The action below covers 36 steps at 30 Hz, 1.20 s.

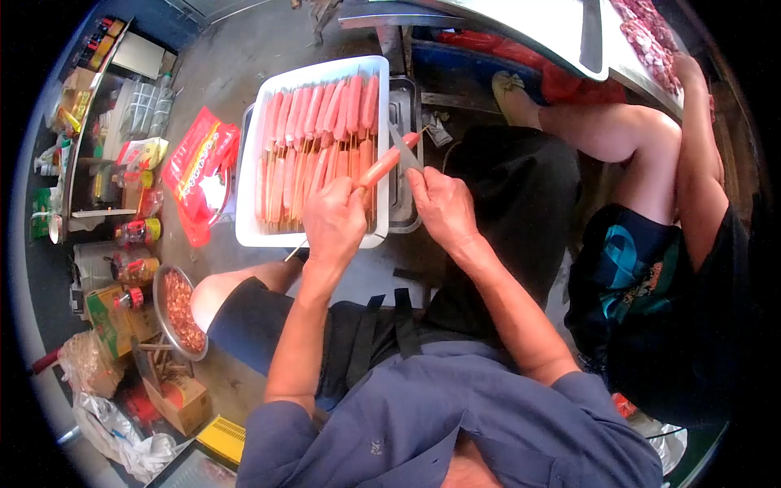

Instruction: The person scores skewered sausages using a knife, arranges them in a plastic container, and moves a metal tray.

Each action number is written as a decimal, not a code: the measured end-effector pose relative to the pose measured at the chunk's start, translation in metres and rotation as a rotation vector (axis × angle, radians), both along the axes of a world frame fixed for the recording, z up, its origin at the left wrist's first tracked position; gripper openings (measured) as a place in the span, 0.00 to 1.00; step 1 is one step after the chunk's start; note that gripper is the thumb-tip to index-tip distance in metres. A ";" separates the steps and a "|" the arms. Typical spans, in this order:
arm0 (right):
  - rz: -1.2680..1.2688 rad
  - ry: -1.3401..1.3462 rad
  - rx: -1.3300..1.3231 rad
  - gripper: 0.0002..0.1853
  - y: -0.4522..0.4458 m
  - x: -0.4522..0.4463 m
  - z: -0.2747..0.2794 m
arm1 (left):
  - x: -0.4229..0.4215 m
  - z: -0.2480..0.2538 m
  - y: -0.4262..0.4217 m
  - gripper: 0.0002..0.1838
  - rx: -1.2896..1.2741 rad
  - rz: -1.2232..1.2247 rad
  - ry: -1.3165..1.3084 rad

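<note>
My left hand is closed round the stick of a skewered sausage, which slants up to the right with the stick's tip poking out of its far end. In my right hand is a knife, its blade against the sausage near that far end. Whether the blade has cut in, I cannot tell. Just beyond my left hand is a white tray with rows of skewered sausages lying side by side. Part of the near rows is hidden behind my left hand.
A dark tray lies partly under the white one. Left are a red plastic bag, a metal bowl of chopped reddish food, and shelves with bottles. At right, another person's hand reaches to meat on a table.
</note>
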State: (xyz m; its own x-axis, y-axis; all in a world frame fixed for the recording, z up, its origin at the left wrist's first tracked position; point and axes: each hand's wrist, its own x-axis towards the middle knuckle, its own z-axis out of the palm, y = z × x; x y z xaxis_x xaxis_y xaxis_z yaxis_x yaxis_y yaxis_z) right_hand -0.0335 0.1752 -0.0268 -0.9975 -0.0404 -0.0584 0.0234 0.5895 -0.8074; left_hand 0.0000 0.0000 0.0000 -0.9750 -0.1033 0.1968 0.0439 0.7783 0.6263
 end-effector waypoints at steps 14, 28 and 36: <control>-0.008 0.026 -0.010 0.22 0.005 -0.007 0.001 | 0.000 -0.001 0.000 0.03 0.077 0.025 0.020; 0.145 0.002 0.026 0.23 0.008 0.001 -0.010 | -0.002 -0.007 -0.007 0.03 0.067 0.026 0.048; -0.037 -0.032 -0.198 0.22 0.008 -0.001 0.003 | -0.001 -0.011 -0.013 0.06 0.127 0.022 0.003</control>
